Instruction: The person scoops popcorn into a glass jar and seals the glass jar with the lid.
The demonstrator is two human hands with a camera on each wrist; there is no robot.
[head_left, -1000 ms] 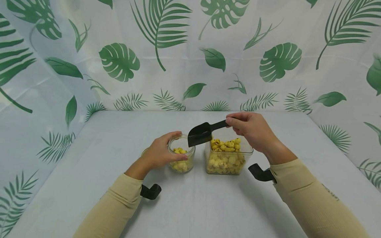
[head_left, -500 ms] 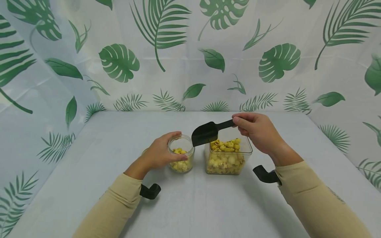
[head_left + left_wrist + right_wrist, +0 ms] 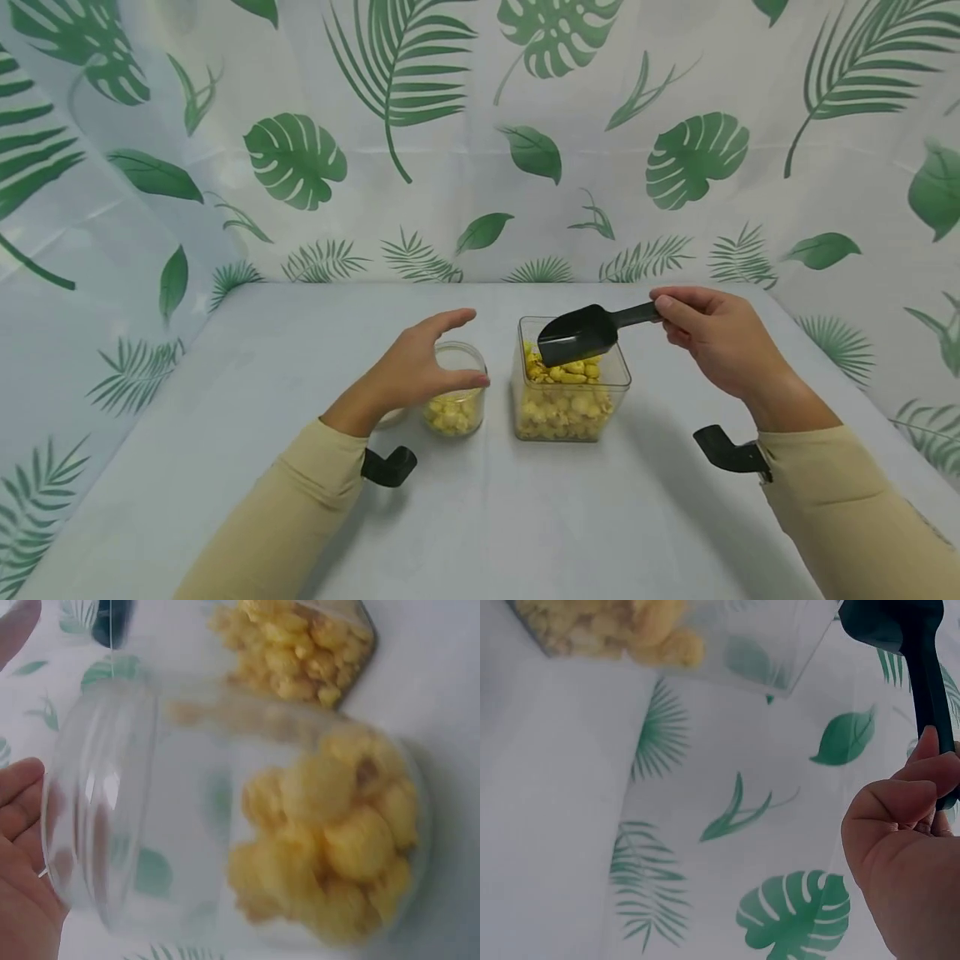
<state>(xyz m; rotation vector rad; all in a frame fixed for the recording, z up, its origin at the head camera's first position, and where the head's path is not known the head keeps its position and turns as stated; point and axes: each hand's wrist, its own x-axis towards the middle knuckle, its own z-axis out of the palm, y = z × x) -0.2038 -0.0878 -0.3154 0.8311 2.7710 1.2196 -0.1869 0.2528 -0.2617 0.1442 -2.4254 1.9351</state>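
Note:
A round clear jar (image 3: 454, 415) partly filled with yellow popcorn stands on the table. My left hand (image 3: 408, 371) is spread around the jar's upper part, with thumb and fingers apart and raised off the glass. In the left wrist view, the jar (image 3: 225, 810) fills the middle, popcorn in its lower half. My right hand (image 3: 716, 337) pinches the handle of a black scoop (image 3: 577, 335), which hangs tilted over a square clear container (image 3: 517, 408) holding popcorn. The scoop (image 3: 926, 682) also shows in the right wrist view, its handle between thumb and fingers.
A round pale rim (image 3: 392, 417) lies left of the jar, mostly hidden by the left wrist. The square container stands just right of the jar. A leaf-patterned cloth (image 3: 450, 167) closes off the back and sides of the white table (image 3: 517, 525).
My right hand has moved right, carrying the scoop from beside the jar's mouth to over the square container. My left hand has let go of the jar, its fingers spreading and lifting slightly.

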